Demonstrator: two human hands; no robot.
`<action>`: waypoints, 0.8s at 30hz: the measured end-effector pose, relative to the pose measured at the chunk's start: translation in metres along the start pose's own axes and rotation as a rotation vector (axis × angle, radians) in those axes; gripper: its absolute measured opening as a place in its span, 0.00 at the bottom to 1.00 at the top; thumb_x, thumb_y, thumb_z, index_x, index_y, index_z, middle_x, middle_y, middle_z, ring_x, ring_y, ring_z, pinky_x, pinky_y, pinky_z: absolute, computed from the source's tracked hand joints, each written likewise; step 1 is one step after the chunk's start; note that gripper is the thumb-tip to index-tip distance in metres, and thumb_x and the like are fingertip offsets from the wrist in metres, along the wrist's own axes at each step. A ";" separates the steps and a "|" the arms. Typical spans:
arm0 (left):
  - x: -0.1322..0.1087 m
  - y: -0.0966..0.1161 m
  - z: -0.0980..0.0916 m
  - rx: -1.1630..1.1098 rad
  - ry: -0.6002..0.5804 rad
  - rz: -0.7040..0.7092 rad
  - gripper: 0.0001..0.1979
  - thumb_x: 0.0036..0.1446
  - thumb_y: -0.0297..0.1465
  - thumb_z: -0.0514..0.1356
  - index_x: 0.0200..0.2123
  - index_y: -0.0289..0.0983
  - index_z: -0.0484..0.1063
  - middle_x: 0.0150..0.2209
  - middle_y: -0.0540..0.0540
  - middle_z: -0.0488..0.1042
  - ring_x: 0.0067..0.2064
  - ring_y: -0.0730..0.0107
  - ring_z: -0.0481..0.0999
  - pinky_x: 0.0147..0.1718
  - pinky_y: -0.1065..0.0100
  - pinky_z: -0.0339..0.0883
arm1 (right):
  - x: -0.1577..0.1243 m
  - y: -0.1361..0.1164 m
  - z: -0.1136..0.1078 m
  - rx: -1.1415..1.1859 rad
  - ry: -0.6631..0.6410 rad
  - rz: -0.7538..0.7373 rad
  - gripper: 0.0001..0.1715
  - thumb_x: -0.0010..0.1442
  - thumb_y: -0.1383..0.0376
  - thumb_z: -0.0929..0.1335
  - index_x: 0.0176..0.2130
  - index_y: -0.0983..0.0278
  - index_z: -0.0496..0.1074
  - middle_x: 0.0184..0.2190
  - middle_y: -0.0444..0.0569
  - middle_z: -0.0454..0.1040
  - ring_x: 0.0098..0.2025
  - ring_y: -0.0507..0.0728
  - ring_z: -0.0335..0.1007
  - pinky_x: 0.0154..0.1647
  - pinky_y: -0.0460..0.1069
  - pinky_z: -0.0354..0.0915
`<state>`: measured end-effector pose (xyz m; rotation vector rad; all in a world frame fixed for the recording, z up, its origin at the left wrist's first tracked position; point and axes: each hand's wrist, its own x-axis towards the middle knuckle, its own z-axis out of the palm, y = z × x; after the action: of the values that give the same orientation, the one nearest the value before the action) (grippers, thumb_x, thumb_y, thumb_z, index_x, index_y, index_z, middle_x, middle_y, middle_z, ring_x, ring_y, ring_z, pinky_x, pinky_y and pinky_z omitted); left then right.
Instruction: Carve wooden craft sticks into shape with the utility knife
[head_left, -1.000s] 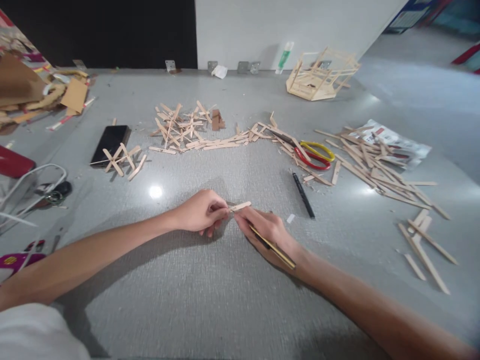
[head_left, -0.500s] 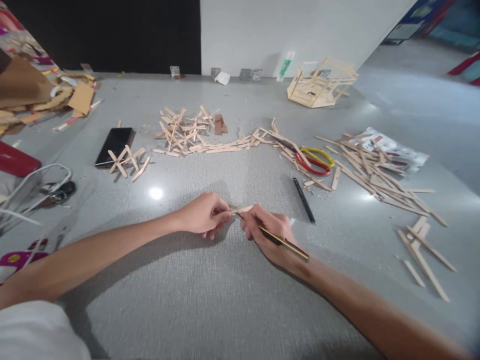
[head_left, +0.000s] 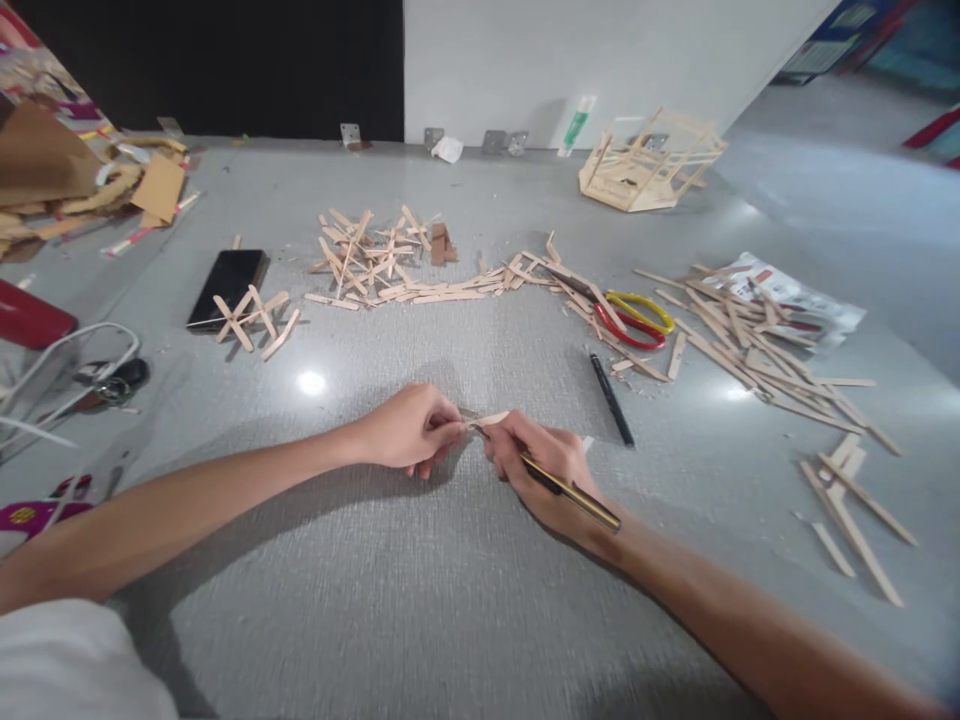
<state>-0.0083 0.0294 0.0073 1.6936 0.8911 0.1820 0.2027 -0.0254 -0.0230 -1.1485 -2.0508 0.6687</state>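
My left hand is closed, thumb and forefinger pinching a thin wooden craft stick low over the table's middle. My right hand grips a slim craft knife with a black and gold handle, its tip against the stick close to my left fingertips. The stick's far end passes behind my right fingers. A black pen lies to the right of my right hand. Beyond it are scissors with red and yellow handles, resting among loose sticks.
Crossed sticks are heaped farther back, and a black phone lies left with sticks on it. More sticks spread at right beside a plastic packet. A stick frame stands near the wall. White cable loops at left.
The view has shifted slightly. Both hands stay together at the stick, with only a tiny movement of the craft knife.
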 end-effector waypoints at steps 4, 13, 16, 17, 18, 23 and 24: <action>0.001 0.000 0.000 -0.028 0.002 0.006 0.19 0.66 0.32 0.54 0.22 0.34 0.67 0.18 0.49 0.69 0.17 0.73 0.74 0.12 0.79 0.62 | -0.004 0.000 0.000 0.005 0.047 -0.001 0.18 0.76 0.61 0.59 0.33 0.62 0.65 0.22 0.40 0.69 0.20 0.49 0.64 0.24 0.45 0.59; 0.000 0.001 -0.002 0.005 -0.012 0.010 0.19 0.66 0.30 0.54 0.21 0.34 0.67 0.18 0.48 0.70 0.17 0.74 0.74 0.14 0.79 0.63 | -0.001 -0.002 -0.001 0.011 0.014 0.013 0.18 0.75 0.63 0.59 0.32 0.62 0.66 0.21 0.40 0.67 0.20 0.49 0.63 0.25 0.45 0.59; 0.000 0.001 -0.002 -0.014 -0.017 -0.003 0.19 0.66 0.30 0.54 0.21 0.34 0.66 0.17 0.49 0.69 0.17 0.74 0.73 0.13 0.79 0.62 | 0.001 -0.003 -0.002 0.004 -0.030 -0.011 0.17 0.75 0.64 0.59 0.33 0.62 0.64 0.21 0.39 0.66 0.20 0.49 0.62 0.25 0.44 0.59; 0.000 0.001 -0.002 -0.022 -0.020 -0.006 0.19 0.66 0.30 0.54 0.21 0.34 0.66 0.17 0.49 0.69 0.17 0.74 0.73 0.13 0.79 0.62 | 0.002 -0.003 -0.003 -0.008 -0.044 -0.024 0.17 0.75 0.64 0.59 0.33 0.62 0.64 0.21 0.39 0.65 0.20 0.49 0.61 0.25 0.44 0.59; 0.001 0.001 -0.002 -0.030 -0.023 -0.009 0.19 0.66 0.30 0.54 0.21 0.34 0.66 0.17 0.49 0.68 0.17 0.74 0.73 0.13 0.79 0.62 | 0.002 -0.003 -0.003 -0.022 -0.051 -0.035 0.17 0.75 0.64 0.59 0.32 0.62 0.63 0.21 0.39 0.64 0.20 0.48 0.59 0.25 0.44 0.58; 0.001 0.000 -0.002 -0.041 -0.014 -0.001 0.20 0.67 0.31 0.54 0.21 0.34 0.66 0.17 0.50 0.68 0.17 0.75 0.72 0.13 0.79 0.62 | 0.004 -0.002 -0.001 -0.032 -0.052 -0.107 0.17 0.76 0.64 0.58 0.32 0.61 0.59 0.23 0.38 0.59 0.21 0.49 0.53 0.24 0.44 0.56; 0.001 0.000 -0.002 -0.041 -0.011 0.004 0.20 0.67 0.32 0.54 0.21 0.34 0.67 0.18 0.49 0.68 0.17 0.75 0.72 0.13 0.79 0.62 | 0.004 -0.002 0.000 -0.025 -0.053 -0.117 0.17 0.76 0.64 0.58 0.32 0.60 0.59 0.23 0.38 0.58 0.22 0.49 0.52 0.24 0.44 0.56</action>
<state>-0.0092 0.0318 0.0076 1.6570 0.8698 0.1926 0.2008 -0.0228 -0.0206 -1.0262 -2.1583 0.6237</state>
